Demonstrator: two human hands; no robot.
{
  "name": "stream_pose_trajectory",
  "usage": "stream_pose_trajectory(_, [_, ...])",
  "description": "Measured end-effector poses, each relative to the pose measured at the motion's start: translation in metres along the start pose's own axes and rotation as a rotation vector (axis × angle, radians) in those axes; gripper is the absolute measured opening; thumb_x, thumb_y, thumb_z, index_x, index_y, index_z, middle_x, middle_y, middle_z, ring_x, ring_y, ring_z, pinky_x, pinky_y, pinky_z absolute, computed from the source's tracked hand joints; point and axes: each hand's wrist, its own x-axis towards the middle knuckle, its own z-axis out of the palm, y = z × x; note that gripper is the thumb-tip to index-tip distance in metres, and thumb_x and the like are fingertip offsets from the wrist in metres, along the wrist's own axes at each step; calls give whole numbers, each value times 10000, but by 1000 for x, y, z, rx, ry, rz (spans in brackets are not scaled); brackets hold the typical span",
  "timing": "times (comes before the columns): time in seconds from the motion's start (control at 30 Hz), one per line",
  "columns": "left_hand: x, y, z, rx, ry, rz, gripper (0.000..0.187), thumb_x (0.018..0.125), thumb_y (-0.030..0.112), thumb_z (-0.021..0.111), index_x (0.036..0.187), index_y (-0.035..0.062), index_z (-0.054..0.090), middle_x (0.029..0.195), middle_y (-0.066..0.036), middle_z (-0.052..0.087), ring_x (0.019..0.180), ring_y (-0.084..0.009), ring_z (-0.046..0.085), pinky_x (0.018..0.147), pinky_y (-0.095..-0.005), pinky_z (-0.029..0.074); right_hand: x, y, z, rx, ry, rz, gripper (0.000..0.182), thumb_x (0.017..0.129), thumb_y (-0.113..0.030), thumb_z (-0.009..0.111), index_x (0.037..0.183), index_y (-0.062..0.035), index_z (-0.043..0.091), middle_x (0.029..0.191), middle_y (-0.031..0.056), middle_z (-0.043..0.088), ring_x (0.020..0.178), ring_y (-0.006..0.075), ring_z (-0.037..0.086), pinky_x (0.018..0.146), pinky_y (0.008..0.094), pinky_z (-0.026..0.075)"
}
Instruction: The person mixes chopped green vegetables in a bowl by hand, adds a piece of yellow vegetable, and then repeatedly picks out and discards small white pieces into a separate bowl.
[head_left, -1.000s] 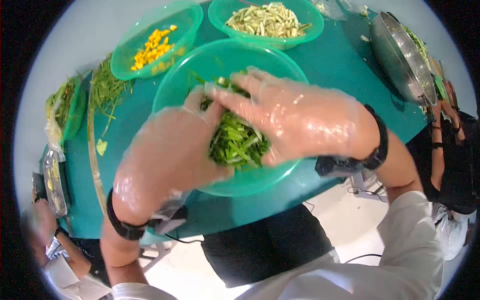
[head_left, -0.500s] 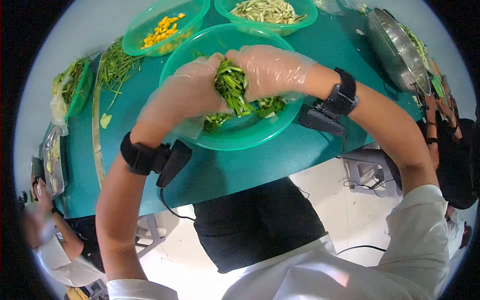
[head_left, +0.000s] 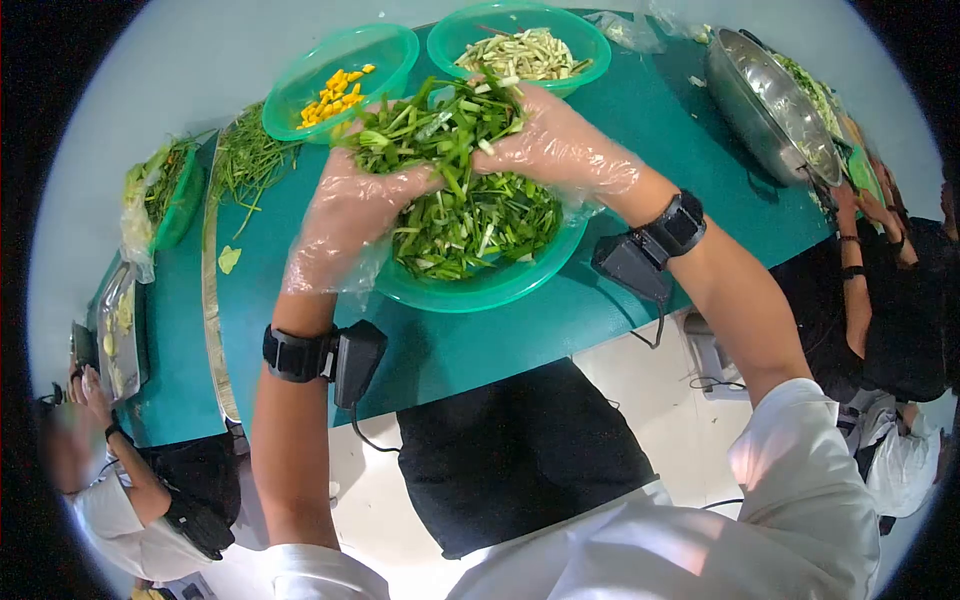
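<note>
My left hand (head_left: 352, 205), in a clear plastic glove, cups one side of a heap of chopped green chives (head_left: 440, 125). Opposite it, my right hand (head_left: 565, 148), gloved the same way, supports the other side of the heap. Both hands are raised over a large green plastic bowl (head_left: 470, 296), and some strands hang down between them. More chopped chives (head_left: 480, 228) lie in the bowl below. The far part of the bowl is hidden behind my hands, and so are some of my fingers.
Behind stand a green bowl (head_left: 285, 98) of yellow pieces and another (head_left: 600, 70) of pale cut strips. Whole green stalks (head_left: 250, 165) lie at the left. A metal basin (head_left: 770, 110) sits tilted at the right. Co-workers' hands (head_left: 865, 205) show at both sides.
Both hands have come up out of the bowl, palms turned upward, lifting a bigger heap of chives. More chopped chives now show in the bowl, and the view has shifted slightly.
</note>
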Motion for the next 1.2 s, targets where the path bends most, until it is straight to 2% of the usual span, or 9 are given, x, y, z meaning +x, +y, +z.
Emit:
stream_pose_trajectory(0.03, [-5, 18, 9, -38, 84, -104, 796, 822, 3, 850, 1482, -48, 408, 1307, -122, 666, 1180, -181, 655, 1033, -333, 536, 0, 2, -2, -23, 19, -20, 572, 797, -69, 839, 1321, -12, 617, 1163, 74, 734, 1035, 143, 677, 942, 334, 560])
stream_pose_trajectory(0.17, [-5, 35, 7, 28, 61, -134, 699, 828, -19, 830, 1436, -11, 486, 1263, -115, 689, 1143, -173, 669, 1024, -327, 538, -4, 1, -11, 12, 11, -116, 549, 793, -42, 836, 1297, -17, 620, 1124, 68, 742, 1014, 137, 686, 924, 325, 569])
stream_pose_trajectory(0.4, [-1, 36, 7, 21, 108, -181, 559, 871, 101, 820, 1369, -12, 593, 1257, -107, 704, 1128, -189, 671, 1007, -340, 531, -3, 3, -12, 154, 67, -130, 541, 806, -36, 863, 1288, -15, 618, 1121, 48, 739, 1009, 120, 680, 922, 321, 571])
stream_pose_trajectory(0.5, [1, 36, 8, -84, 135, -200, 547, 884, 144, 814, 1370, -15, 620, 1276, -120, 704, 1147, -198, 663, 1026, -344, 516, -5, -4, -14, 126, 33, -85, 717, 827, -106, 891, 1445, -23, 537, 1283, 40, 686, 1154, 125, 630, 1032, 333, 526])
stream_pose_trajectory(0.6, [1, 31, 10, -100, 149, -147, 541, 892, 159, 810, 1370, -10, 621, 1274, -117, 704, 1163, -199, 655, 1039, -351, 503, -4, 0, -10, 133, 56, -108, 680, 838, -137, 891, 1419, -18, 560, 1243, 45, 707, 1125, 132, 649, 1011, 328, 532])
stream_pose_trajectory(0.7, [2, 36, 10, -39, 170, -123, 530, 902, 178, 804, 1369, 5, 626, 1284, -112, 699, 1175, -200, 650, 1054, -358, 487, -4, -9, -2, 120, 161, -54, 451, 840, -141, 879, 1230, -32, 680, 1145, 50, 746, 1030, 142, 688, 959, 328, 560])
stream_pose_trajectory(0.8, [-2, 49, 15, -54, 239, -182, 508, 911, 195, 799, 1356, 14, 637, 1287, -104, 696, 1175, -198, 648, 1058, -360, 478, 2, 5, -5, 30, 162, -179, 354, 889, -188, 833, 1193, -51, 715, 1155, 48, 752, 1056, 183, 697, 983, 340, 553])
stream_pose_trajectory(0.87, [-1, 49, 18, -83, 218, -117, 477, 915, 188, 798, 1331, 8, 648, 1280, -95, 697, 1168, -193, 648, 1056, -356, 476, 1, 2, -3, -8, 167, -226, 314, 913, -224, 808, 1173, -64, 735, 1170, 47, 751, 1073, 211, 700, 998, 349, 547])
stream_pose_trajectory(1.2, [7, 30, 6, -103, 100, -56, 394, 938, 178, 777, 1275, 7, 667, 1254, -88, 686, 1172, -171, 630, 1033, -334, 483, 1, -1, -3, 36, 101, -171, 597, 801, -205, 923, 1287, -20, 630, 1163, 70, 733, 1063, 139, 672, 969, 333, 554])
